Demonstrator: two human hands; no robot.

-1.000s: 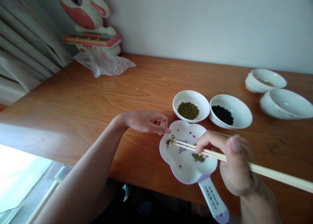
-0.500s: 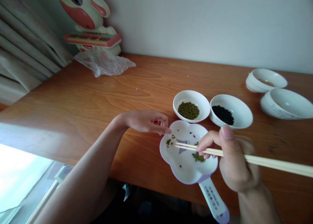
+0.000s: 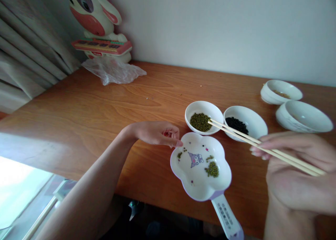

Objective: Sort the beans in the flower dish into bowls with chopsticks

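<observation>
My right hand (image 3: 294, 163) is closed round a pair of wooden chopsticks (image 3: 236, 135). Their tips lie over the right side of the green mung beans (image 3: 200, 122) in a white bowl (image 3: 215, 108). I see no bean clearly between the tips. Just in front sits a flower-shaped dish (image 3: 189, 184) with a handle, white with a purple rim and a cartoon print. A clump of mung beans (image 3: 212, 170) lies on its right side, a few more at its left. My left hand (image 3: 157, 132) has curled fingers, its thumb over the dish's upper left rim.
Right of the mung bean bowl stands a bowl (image 3: 256, 122) of black beans (image 3: 237, 124). Farther right are a bowl (image 3: 267, 93) with yellowish contents and another white bowl (image 3: 304, 117). A plastic bag (image 3: 115, 72) and a toy keyboard (image 3: 103, 46) are at the back left.
The chopsticks have moved from the left part of the dish up to the mung bean bowl. My right hand has shifted right. My left hand stays at the rim.
</observation>
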